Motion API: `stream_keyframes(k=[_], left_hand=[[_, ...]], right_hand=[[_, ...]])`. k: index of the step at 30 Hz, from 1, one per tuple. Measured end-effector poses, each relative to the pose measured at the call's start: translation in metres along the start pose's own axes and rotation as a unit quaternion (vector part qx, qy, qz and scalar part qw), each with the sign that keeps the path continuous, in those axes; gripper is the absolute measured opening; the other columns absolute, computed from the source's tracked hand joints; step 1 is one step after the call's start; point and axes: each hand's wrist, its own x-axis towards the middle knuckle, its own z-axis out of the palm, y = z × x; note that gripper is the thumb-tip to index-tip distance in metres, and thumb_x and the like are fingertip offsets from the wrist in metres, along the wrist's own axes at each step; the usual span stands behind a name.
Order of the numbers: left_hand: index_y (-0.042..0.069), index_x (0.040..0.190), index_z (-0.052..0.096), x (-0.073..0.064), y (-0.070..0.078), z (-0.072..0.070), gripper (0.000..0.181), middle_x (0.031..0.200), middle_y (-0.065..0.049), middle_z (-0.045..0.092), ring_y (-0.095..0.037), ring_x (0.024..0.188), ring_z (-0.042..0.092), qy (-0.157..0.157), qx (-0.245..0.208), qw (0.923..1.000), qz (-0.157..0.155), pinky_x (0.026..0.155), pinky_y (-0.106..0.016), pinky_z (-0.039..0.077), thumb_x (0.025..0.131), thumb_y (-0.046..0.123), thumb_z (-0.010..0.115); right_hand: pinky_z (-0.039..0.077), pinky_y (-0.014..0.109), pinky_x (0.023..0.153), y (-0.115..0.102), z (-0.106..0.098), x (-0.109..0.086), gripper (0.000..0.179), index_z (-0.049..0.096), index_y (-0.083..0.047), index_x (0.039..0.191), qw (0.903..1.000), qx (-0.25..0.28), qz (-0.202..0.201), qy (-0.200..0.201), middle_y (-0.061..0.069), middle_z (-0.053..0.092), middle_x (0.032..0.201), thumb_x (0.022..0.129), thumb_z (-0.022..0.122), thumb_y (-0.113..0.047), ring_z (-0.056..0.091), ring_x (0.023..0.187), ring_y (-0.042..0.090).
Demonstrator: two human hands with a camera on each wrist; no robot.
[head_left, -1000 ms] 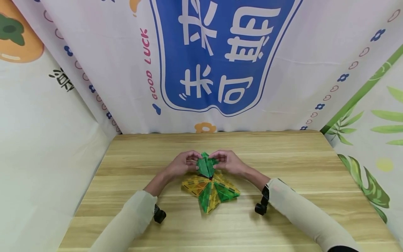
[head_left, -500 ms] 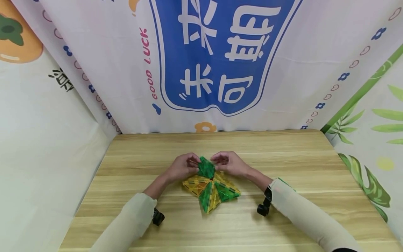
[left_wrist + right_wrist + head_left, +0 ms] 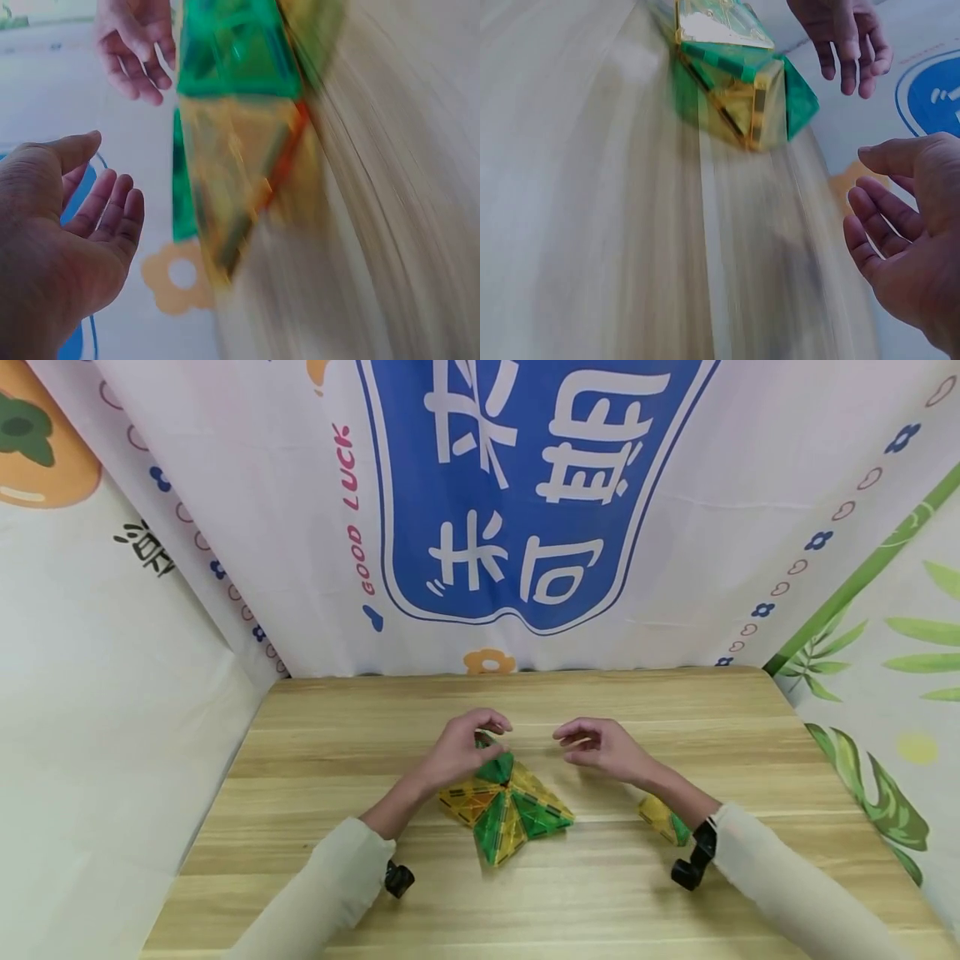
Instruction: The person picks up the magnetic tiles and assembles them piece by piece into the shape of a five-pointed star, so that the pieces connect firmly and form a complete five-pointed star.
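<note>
A star-like build of green and yellow see-through magnetic tiles (image 3: 525,810) stands on the table in front of the person. My left hand (image 3: 468,747) hovers over its far green tile (image 3: 497,768), partly hiding it in the head view. In the left wrist view, the left hand (image 3: 71,225) has bent, parted fingers with nothing between them, beside the tile build (image 3: 240,52). Off to the build's right, my right hand (image 3: 606,748) hangs in the air, thumb and fingers apart and holding nothing. The right wrist view shows this hand (image 3: 922,232) away from the tiles (image 3: 735,82).
A smaller yellow and green tile piece (image 3: 660,818) lies under the right forearm, partly covered by it. The wooden table (image 3: 360,710) ends at a printed cloth backdrop (image 3: 315,610). A wrist camera (image 3: 399,880) sticks out from the left sleeve.
Both hands have come off the green tile. The right hand has moved away to the right, the left slightly up and right. More of the small tile piece by the right forearm now shows.
</note>
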Motion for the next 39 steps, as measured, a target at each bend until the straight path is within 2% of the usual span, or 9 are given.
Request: stream_keyframes(k=[4, 9, 15, 19, 24, 29, 33, 39], left_hand=[[0.004, 0.123, 0.068, 0.007, 0.015, 0.017, 0.025, 0.126, -0.013, 0.070, -0.037, 0.119, 0.067, -0.035, -0.009, 0.9993, 0.000, 0.101, -0.045, 0.058, 0.099, 0.001, 0.072], [0.004, 0.128, 0.067, 0.016, 0.033, 0.040, 0.027, 0.129, -0.012, 0.070, -0.034, 0.123, 0.067, -0.065, -0.034, 0.9972, -0.019, 0.102, -0.036, 0.057, 0.101, 0.003, 0.070], [0.004, 0.132, 0.066, 0.023, 0.050, 0.067, 0.030, 0.135, -0.014, 0.067, -0.034, 0.126, 0.066, -0.103, -0.060, 0.9917, -0.048, 0.096, -0.026, 0.058, 0.103, 0.006, 0.070], [0.003, 0.136, 0.065, 0.028, 0.054, 0.085, 0.034, 0.139, -0.017, 0.065, -0.032, 0.127, 0.066, -0.127, -0.074, 0.9877, -0.053, 0.094, -0.021, 0.057, 0.102, 0.006, 0.070], [0.003, 0.144, 0.061, 0.032, 0.056, 0.106, 0.044, 0.144, -0.016, 0.063, -0.026, 0.128, 0.066, -0.163, -0.055, 0.9833, -0.059, 0.093, -0.018, 0.055, 0.102, 0.010, 0.072], [0.002, 0.149, 0.057, 0.035, 0.058, 0.121, 0.052, 0.147, -0.016, 0.061, -0.026, 0.131, 0.064, -0.185, -0.066, 0.9759, -0.095, 0.094, -0.019, 0.056, 0.101, 0.010, 0.074], [0.000, 0.151, 0.054, 0.036, 0.058, 0.129, 0.056, 0.147, -0.017, 0.061, -0.028, 0.133, 0.063, -0.195, -0.084, 0.9684, -0.131, 0.096, -0.022, 0.057, 0.099, 0.008, 0.075], [0.000, 0.152, 0.053, 0.039, 0.055, 0.140, 0.060, 0.146, -0.018, 0.062, -0.026, 0.133, 0.063, -0.208, -0.096, 0.9604, -0.159, 0.102, -0.024, 0.054, 0.097, 0.004, 0.077]], right_hand=[[0.058, 0.025, 0.096, 0.006, -0.017, -0.021, 0.035, 0.066, 0.006, 0.132, 0.9996, -0.024, 0.003, 0.012, 0.030, 0.065, 0.133, 0.098, 0.073, 0.001, 0.064, 0.122, 0.048], [0.057, 0.024, 0.096, 0.013, -0.037, -0.049, 0.035, 0.067, 0.007, 0.131, 0.9976, -0.062, 0.016, 0.024, 0.026, 0.068, 0.130, 0.098, 0.074, -0.002, 0.066, 0.120, 0.043], [0.059, 0.024, 0.090, 0.020, -0.060, -0.081, 0.034, 0.068, 0.006, 0.130, 0.9938, -0.097, 0.035, 0.040, 0.025, 0.069, 0.128, 0.098, 0.074, -0.003, 0.068, 0.115, 0.043], [0.060, 0.023, 0.087, 0.023, -0.070, -0.099, 0.034, 0.069, 0.005, 0.128, 0.9898, -0.120, 0.048, 0.059, 0.024, 0.070, 0.126, 0.097, 0.078, -0.007, 0.071, 0.111, 0.039], [0.061, 0.023, 0.082, 0.028, -0.076, -0.117, 0.038, 0.071, 0.003, 0.124, 0.9810, -0.170, 0.054, 0.076, 0.018, 0.073, 0.119, 0.091, 0.085, -0.012, 0.072, 0.103, 0.025], [0.061, 0.025, 0.075, 0.028, -0.079, -0.133, 0.046, 0.073, 0.001, 0.121, 0.9693, -0.222, 0.062, 0.086, 0.012, 0.075, 0.113, 0.084, 0.092, -0.019, 0.070, 0.094, 0.014], [0.060, 0.025, 0.072, 0.026, -0.077, -0.144, 0.054, 0.072, 0.002, 0.120, 0.9639, -0.243, 0.068, 0.083, 0.010, 0.075, 0.110, 0.079, 0.096, -0.023, 0.069, 0.090, 0.012], [0.057, 0.025, 0.069, 0.028, -0.067, -0.152, 0.065, 0.071, 0.004, 0.121, 0.9549, -0.271, 0.079, 0.093, 0.006, 0.074, 0.105, 0.071, 0.100, -0.025, 0.066, 0.086, 0.010]])
